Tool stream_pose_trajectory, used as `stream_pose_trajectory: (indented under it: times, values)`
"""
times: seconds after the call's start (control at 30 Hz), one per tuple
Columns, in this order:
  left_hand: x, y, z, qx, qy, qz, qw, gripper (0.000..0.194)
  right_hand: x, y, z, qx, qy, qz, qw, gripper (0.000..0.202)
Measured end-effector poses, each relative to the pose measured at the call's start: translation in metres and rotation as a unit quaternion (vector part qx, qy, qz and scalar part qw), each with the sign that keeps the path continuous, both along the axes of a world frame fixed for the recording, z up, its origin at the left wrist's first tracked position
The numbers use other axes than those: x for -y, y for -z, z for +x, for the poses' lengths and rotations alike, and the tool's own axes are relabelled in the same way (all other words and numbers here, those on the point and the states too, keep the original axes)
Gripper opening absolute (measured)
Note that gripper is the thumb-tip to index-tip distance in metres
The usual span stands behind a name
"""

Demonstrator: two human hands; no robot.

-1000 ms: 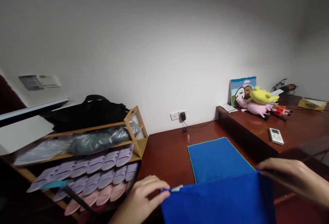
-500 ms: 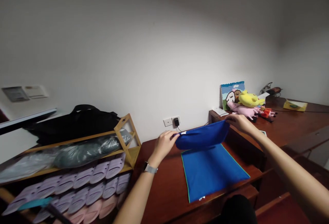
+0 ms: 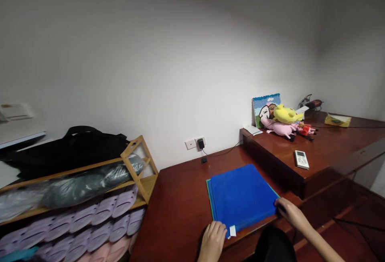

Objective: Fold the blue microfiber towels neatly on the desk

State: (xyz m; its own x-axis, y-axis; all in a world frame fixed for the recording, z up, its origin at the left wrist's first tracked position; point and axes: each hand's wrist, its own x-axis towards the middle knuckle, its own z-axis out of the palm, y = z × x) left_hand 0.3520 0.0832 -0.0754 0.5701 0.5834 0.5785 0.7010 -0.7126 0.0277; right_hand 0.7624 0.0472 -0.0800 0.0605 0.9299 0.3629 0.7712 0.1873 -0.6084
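A blue cloth (image 3: 243, 194) with green edging lies folded over on the dark red-brown desk (image 3: 177, 206). Its upper layer falls slightly short of the lower one on the left, where a green strip shows. My left hand (image 3: 213, 240) is at the near left corner, fingers closed on the cloth beside a small white tag (image 3: 232, 230). At the near right corner my right hand (image 3: 291, 212) pinches the cloth edge between thumb and fingers.
To the right, a raised desk section (image 3: 319, 150) holds a white remote control (image 3: 301, 160), plush toys (image 3: 282, 123), a dog picture (image 3: 266, 107) and a yellow packet (image 3: 337, 120). A charger (image 3: 201, 144) is plugged into the wall. Left stands a wooden rack (image 3: 144, 170) with purple slippers (image 3: 102, 210).
Both hands have come down toward me, bringing the raised far half of the cloth over the near half. The view has shifted slightly, and the remote control now shows fully.
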Motion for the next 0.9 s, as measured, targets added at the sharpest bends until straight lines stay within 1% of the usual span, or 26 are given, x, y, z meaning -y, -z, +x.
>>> stream_pose_trajectory:
  times: [0.03,0.07,0.17,0.23,0.27,0.33,0.43,0.5,0.53,0.63,0.7,0.73,0.8,0.87,0.9]
  values:
    - [0.000,-0.001,0.000,0.001,-0.001,0.001,1.000,0.020,0.001,0.004,0.000,0.001,0.006,0.005,1.000,0.026]
    - [-0.001,-0.004,0.000,0.000,0.004,0.005,1.000,0.021,0.001,0.005,0.000,0.002,0.010,0.007,1.000,0.025]
    - [-0.003,-0.019,0.001,-0.006,0.022,0.033,0.999,0.023,-0.001,0.001,0.004,0.002,0.023,0.010,1.000,0.025]
    - [-0.002,-0.021,0.001,-0.011,0.030,0.040,0.999,0.022,-0.002,-0.001,0.005,0.002,0.029,0.012,1.000,0.024]
    - [-0.002,-0.019,0.001,-0.017,0.036,0.037,0.999,0.021,-0.002,0.000,0.006,0.004,0.028,0.011,1.000,0.022]
    - [0.001,-0.010,0.000,-0.024,0.040,0.026,0.999,0.019,-0.001,0.003,0.007,0.010,0.018,0.008,1.000,0.020]
    - [0.006,0.003,-0.003,0.004,0.031,0.014,0.999,0.020,0.001,0.009,0.007,0.030,0.017,0.009,0.999,0.021]
    - [0.007,0.004,-0.004,0.033,0.022,-0.006,0.999,0.018,-0.002,0.011,0.005,0.060,0.044,0.017,0.997,0.022]
    - [0.005,0.000,-0.002,0.044,0.018,-0.020,0.999,0.018,-0.005,0.011,0.003,0.077,0.062,0.024,0.995,0.023]
    - [-0.008,-0.019,0.012,0.065,0.002,-0.061,0.996,0.026,-0.022,0.007,-0.013,0.114,0.105,0.046,0.987,0.034]
    - [-0.023,-0.032,0.029,0.067,-0.013,-0.091,0.994,0.029,-0.037,0.005,-0.028,0.129,0.125,0.031,0.983,0.043]
    - [-0.031,-0.035,0.038,0.061,-0.025,-0.109,0.992,0.030,-0.044,0.006,-0.036,0.136,0.138,0.010,0.981,0.048]
    - [-0.046,-0.035,0.054,0.033,-0.050,-0.153,0.986,0.034,-0.056,0.012,-0.050,0.151,0.164,-0.052,0.973,0.053]
    - [-0.057,-0.025,0.062,-0.015,-0.061,-0.196,0.979,0.046,-0.064,0.023,-0.059,0.166,0.182,-0.093,0.965,0.057]
    - [-0.060,-0.018,0.062,-0.037,-0.062,-0.212,0.975,0.052,-0.066,0.031,-0.061,0.171,0.186,-0.096,0.963,0.059]
